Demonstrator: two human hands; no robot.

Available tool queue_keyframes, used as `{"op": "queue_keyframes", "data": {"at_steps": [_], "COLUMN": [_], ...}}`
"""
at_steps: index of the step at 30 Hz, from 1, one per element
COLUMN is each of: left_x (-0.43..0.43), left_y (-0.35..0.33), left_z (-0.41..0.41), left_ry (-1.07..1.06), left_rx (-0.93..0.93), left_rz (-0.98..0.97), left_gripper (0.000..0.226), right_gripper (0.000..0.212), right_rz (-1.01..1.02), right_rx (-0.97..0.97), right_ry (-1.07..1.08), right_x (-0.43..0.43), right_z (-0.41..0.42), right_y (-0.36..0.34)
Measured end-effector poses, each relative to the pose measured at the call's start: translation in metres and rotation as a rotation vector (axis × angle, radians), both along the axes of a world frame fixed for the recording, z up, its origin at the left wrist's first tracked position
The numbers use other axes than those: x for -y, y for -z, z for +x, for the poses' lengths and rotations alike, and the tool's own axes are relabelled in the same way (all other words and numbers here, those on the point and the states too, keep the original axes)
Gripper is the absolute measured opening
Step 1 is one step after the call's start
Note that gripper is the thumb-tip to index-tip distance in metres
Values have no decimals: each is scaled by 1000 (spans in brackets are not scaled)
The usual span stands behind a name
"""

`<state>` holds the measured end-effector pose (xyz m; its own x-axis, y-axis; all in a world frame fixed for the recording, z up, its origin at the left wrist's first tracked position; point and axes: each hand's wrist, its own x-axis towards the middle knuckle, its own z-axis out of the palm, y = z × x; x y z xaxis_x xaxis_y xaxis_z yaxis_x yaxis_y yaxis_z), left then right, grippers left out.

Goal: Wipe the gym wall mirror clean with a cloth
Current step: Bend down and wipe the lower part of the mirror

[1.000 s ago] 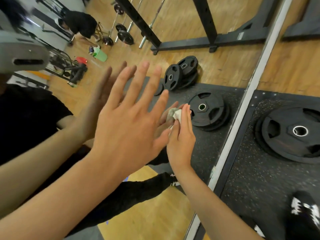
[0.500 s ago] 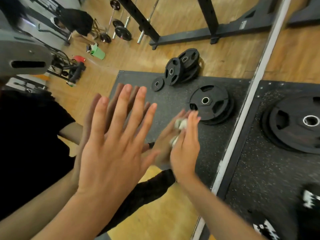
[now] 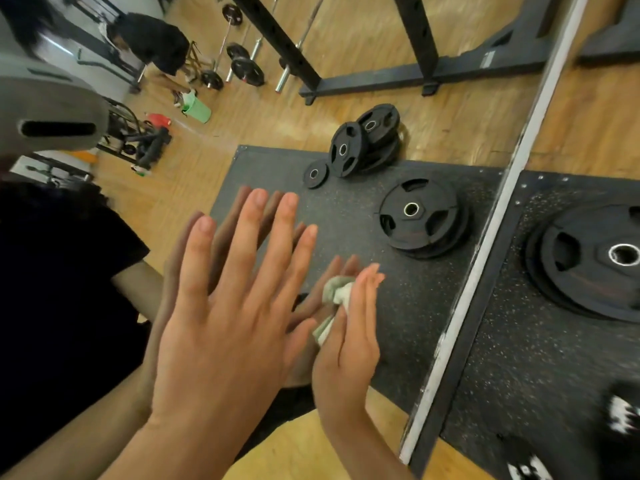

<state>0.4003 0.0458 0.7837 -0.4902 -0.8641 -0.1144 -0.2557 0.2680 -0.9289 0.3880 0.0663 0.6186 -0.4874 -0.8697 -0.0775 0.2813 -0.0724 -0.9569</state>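
Observation:
The wall mirror (image 3: pixel 346 105) fills the left and middle of the view, ending at its white lower edge (image 3: pixel 485 271). My left hand (image 3: pixel 228 327) lies flat against the glass with fingers spread and straight, meeting its own reflection. To its right, my right hand (image 3: pixel 349 341) presses a small crumpled pale-green cloth (image 3: pixel 334 299) against the glass with straight fingers. Only the cloth's edges show past the palm.
Right of the mirror edge lies a black rubber floor mat (image 3: pixel 540 358) with a stack of black weight plates (image 3: pixel 595 261). My black-and-white shoes (image 3: pixel 620 414) stand at the bottom right. The glass reflects more plates, a rack, barbells and another person far off.
Both hands have slid down the glass, toward the mirror's lower part. The right hand kept the cloth pressed on throughout.

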Motion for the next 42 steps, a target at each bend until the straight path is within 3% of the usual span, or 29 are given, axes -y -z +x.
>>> {"op": "queue_keyframes", "data": {"at_steps": [2, 9, 13, 19, 24, 28, 32, 36, 38, 42], "left_x": [2, 2, 2, 4, 3, 3, 3, 2, 1, 4], "left_y": [0, 1, 0, -3, -2, -2, 0, -2, -1, -2], "left_z": [1, 1, 1, -4, -4, -3, -3, -3, -3, -8], "left_ry": [0, -23, -25, -48, -36, -18, -10, -17, -12, -9], "left_rx": [-19, 100, 72, 51, 115, 138, 111, 72, 85, 83], "left_rz": [9, -11, -10, 23, -14, -24, -30, -11, -27, -13], "left_gripper": [84, 99, 102, 104, 103, 102, 101, 86, 88, 97], "right_gripper": [54, 58, 50, 53, 51, 55, 55, 65, 63, 54], "right_rz": [9, 51, -37, -78, 0, -27, -131, -195, -189, 3], "right_rx": [-27, -141, -71, -111, -16, -62, -86, -159, -201, -29], "right_ry": [-32, 58, 104, -13, 36, 118, 105, -90, -78, 54], "right_x": [2, 185, 149, 71, 161, 212, 115, 1, 23, 154], "right_z": [-2, -113, -88, -45, -102, -126, -61, -8, -20, -96], "right_y": [4, -9, -5, 12, -2, -16, -18, 11, 19, -3]}}
